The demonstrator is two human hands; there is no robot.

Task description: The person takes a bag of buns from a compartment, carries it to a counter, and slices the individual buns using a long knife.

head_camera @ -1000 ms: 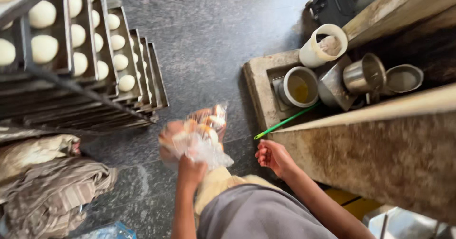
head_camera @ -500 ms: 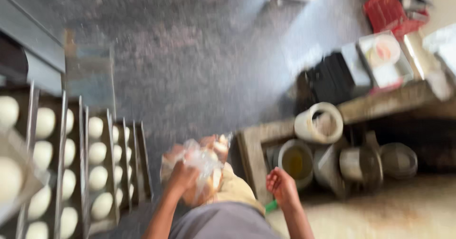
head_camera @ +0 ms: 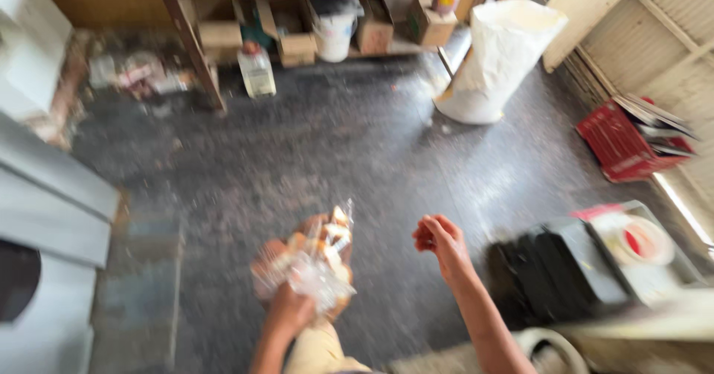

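Left hand [head_camera: 291, 308]: my fingers clamp the clear bag of buns [head_camera: 312, 264] by its neck, keeping it upright.
Right hand [head_camera: 440, 242]: empty, fingers loosely curled together, held beside the bag.

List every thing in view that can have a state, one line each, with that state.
left hand: closed around a clear plastic bag
clear plastic bag: held up, filled with baked pieces, bunched at the hand
right hand: fingers curled, nothing visibly held, free of the bag
white sack: upright on the floor, top open
plastic jug: upright beside the table leg
red crate: on the floor, flat items stacked on it
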